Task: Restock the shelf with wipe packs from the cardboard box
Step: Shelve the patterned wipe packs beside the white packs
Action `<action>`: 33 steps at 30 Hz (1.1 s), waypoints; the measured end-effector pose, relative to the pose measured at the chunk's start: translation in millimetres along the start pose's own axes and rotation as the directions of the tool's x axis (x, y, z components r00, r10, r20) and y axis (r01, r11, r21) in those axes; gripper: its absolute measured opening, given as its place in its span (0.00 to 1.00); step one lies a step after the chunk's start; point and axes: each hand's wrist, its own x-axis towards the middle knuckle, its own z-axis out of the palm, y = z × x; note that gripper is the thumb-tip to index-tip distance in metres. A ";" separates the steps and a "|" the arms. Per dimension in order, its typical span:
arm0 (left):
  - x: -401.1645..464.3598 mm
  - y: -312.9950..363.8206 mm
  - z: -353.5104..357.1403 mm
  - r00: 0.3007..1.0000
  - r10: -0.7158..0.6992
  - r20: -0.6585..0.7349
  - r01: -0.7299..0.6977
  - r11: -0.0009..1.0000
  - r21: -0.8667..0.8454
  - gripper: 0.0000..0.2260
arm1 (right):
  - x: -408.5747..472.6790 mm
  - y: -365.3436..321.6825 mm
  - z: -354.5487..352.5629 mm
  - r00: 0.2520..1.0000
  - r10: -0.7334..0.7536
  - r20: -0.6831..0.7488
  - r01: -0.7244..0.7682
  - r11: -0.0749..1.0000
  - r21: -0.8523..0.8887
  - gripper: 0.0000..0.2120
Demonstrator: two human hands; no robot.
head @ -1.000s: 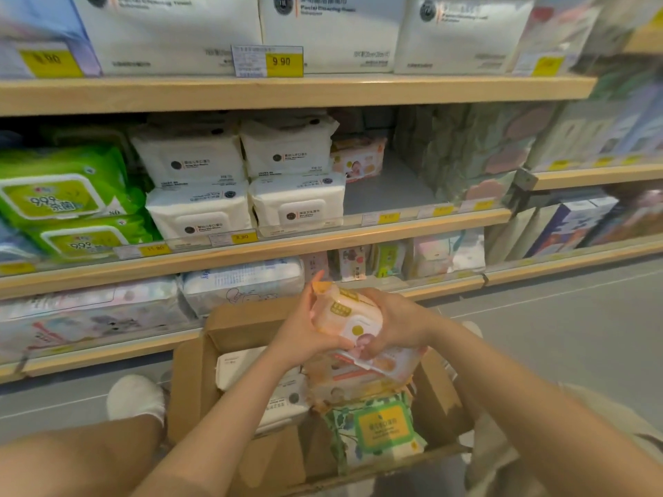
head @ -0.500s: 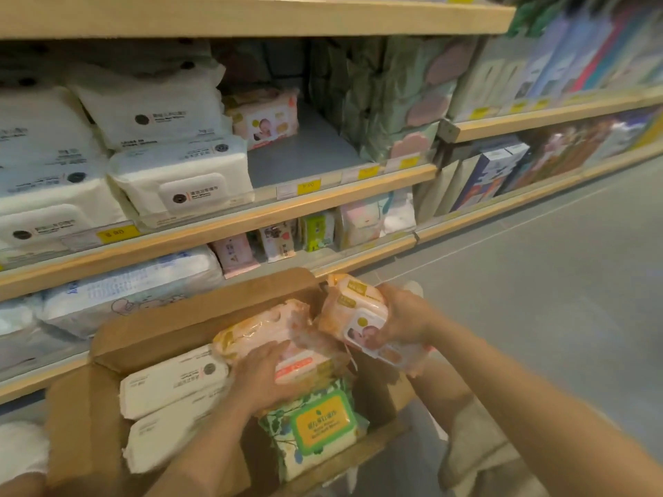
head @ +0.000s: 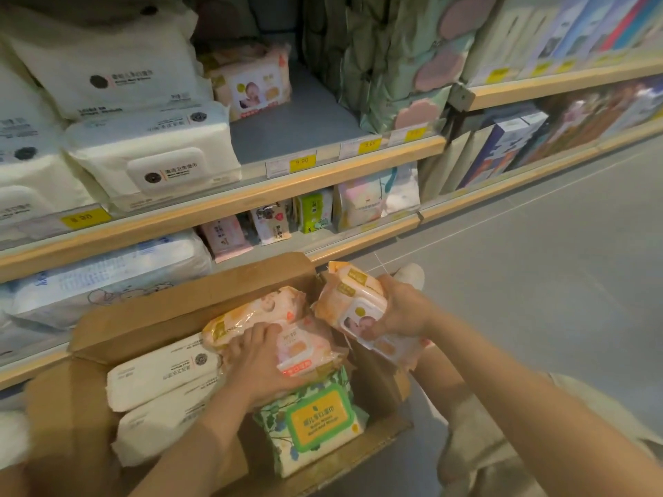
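Note:
An open cardboard box (head: 186, 299) stands on the floor below the shelves. My right hand (head: 401, 310) grips an orange baby wipe pack (head: 349, 299) above the box's right edge. My left hand (head: 260, 360) reaches into the box and grips a second orange pack (head: 265, 310) lying on top of the others. Below it lies a green-and-yellow pack (head: 315, 421), and two white packs (head: 161, 374) fill the box's left side. On the middle shelf (head: 297, 120), one matching orange pack (head: 254, 86) stands at the back of a bare grey gap.
White wipe packs (head: 154, 156) are stacked left of the gap, green floral packs (head: 394, 66) right of it. Small packs (head: 272, 224) line the bottom shelf behind the box. Grey floor (head: 538, 263) stretches to the right. A white shoe (head: 409, 274) shows beside the box.
My left hand left the pack held by both hands and went down into the box onto a second orange pack. The view swung right and down.

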 end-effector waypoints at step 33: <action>42.0 -44.6 -298.6 0.685 0.252 -0.684 0.158 0.864 0.477 0.40 | 156.2 -204.3 -192.7 0.729 -0.573 -0.375 0.248 0.731 -0.636 0.43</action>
